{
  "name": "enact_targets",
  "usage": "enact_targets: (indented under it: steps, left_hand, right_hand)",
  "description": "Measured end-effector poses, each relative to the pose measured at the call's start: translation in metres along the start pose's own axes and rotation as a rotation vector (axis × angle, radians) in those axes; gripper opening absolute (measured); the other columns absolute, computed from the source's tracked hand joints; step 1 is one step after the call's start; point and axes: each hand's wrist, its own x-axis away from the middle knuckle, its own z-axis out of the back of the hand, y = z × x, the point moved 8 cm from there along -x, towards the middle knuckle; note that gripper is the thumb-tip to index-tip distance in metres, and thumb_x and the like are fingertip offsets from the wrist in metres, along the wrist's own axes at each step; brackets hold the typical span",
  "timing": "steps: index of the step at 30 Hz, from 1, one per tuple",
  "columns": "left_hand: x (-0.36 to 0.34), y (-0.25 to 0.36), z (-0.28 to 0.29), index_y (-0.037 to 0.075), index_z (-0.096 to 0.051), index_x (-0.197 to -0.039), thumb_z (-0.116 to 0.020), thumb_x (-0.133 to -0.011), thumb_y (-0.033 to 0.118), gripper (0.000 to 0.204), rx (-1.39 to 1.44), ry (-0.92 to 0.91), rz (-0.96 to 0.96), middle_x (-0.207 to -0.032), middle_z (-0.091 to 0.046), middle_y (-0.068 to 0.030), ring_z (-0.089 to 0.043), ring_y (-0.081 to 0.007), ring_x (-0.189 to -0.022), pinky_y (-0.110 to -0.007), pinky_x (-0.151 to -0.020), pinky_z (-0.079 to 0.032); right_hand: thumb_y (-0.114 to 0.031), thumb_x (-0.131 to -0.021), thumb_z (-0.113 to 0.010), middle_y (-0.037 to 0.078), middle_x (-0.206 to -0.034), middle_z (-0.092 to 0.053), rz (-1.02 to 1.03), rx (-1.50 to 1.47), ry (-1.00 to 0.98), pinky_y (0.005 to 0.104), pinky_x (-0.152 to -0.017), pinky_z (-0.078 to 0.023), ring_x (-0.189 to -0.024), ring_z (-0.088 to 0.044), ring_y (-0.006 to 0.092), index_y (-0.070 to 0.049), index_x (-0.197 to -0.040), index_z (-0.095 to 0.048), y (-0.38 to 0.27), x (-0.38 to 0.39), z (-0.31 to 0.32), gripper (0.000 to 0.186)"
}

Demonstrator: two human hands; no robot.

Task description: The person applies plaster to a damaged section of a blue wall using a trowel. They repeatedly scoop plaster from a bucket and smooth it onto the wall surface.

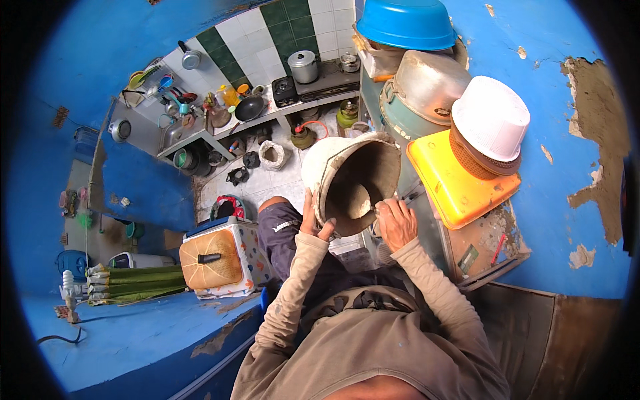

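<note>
A dirty whitish bucket (311, 167) is tilted in front of me, its mouth turned toward me and its inside coated with dried grey-brown residue. My left hand (313, 219) grips the rim at the lower left, thumb on the inner side. By the lower right of the mouth, my right hand (397, 223) is closed, its fingers bent together. What they hold is hidden; they may be pinching the rim or a thin tool. A pale lump (357, 200) shows inside the bucket near these fingers.
On my right, a yellow plastic container (443, 177) bears a brown basket and a white tub (491, 119). Behind stands a large metal pot (430, 87). A kitchen counter with a stove (285, 91) runs along the far wall. A covered box (213, 257) stands left.
</note>
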Motion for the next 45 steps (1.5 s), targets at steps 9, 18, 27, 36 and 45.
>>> enact_targets:
  steps: [9,18,27,36,45]
  left_hand:
    - [0.010,-0.016,0.000,0.003,-0.028,-0.137,-0.057,-0.078,0.006,0.065,0.179,0.025,0.251,-0.132,-0.040,-0.0138,-0.043,-0.0203,-0.115,-0.028,-0.093,-0.038]
    - [0.017,-0.006,-0.003,0.006,-0.047,-0.120,-0.057,-0.079,0.011,0.042,0.424,0.209,0.317,-0.095,-0.057,-0.0026,-0.054,-0.0116,-0.079,-0.024,-0.067,-0.044]
    - [0.013,-0.015,-0.019,0.012,-0.053,-0.111,-0.059,-0.076,0.013,0.035,0.442,0.231,0.392,-0.088,-0.058,0.0007,-0.055,-0.0127,-0.077,-0.028,-0.057,-0.047]
    - [-0.017,-0.119,0.001,0.008,-0.050,-0.113,-0.061,-0.072,0.009,0.042,0.429,0.225,0.350,-0.089,-0.058,-0.0029,-0.056,-0.0170,-0.071,-0.031,-0.053,-0.050]
    - [-0.031,-0.150,0.011,0.009,-0.048,-0.119,-0.058,-0.074,0.004,0.047,0.390,0.170,0.327,-0.100,-0.058,-0.0059,-0.057,-0.0199,-0.083,-0.032,-0.062,-0.053]
  right_hand:
    - [-0.007,-0.068,-0.067,0.011,-0.095,-0.057,-0.339,-0.494,0.136,0.0366,-0.077,-0.044,-0.088,-0.056,0.0300,-0.001,-0.098,-0.055,0.011,0.015,-0.017,0.033]
    - [-0.005,-0.073,-0.066,0.009,-0.096,-0.054,-0.463,-0.703,0.247,0.0283,-0.076,-0.044,-0.086,-0.054,0.0183,0.003,-0.101,-0.053,0.058,0.050,0.007,0.032]
    - [-0.006,-0.072,-0.067,0.013,-0.097,-0.053,-0.547,-0.727,0.326,0.0306,-0.079,-0.044,-0.089,-0.054,0.0226,0.006,-0.102,-0.051,0.074,0.073,0.049,0.037]
    - [-0.003,-0.076,-0.061,0.005,-0.096,-0.056,-0.665,-0.639,0.666,0.0264,-0.077,-0.045,-0.089,-0.053,0.0123,0.001,-0.100,-0.054,0.113,0.105,0.205,0.026]
    - [-0.009,-0.080,-0.061,0.005,-0.091,-0.057,-0.754,-0.548,0.825,0.0231,-0.066,-0.044,-0.080,-0.053,0.0097,-0.001,-0.104,-0.054,0.223,0.119,0.308,0.026]
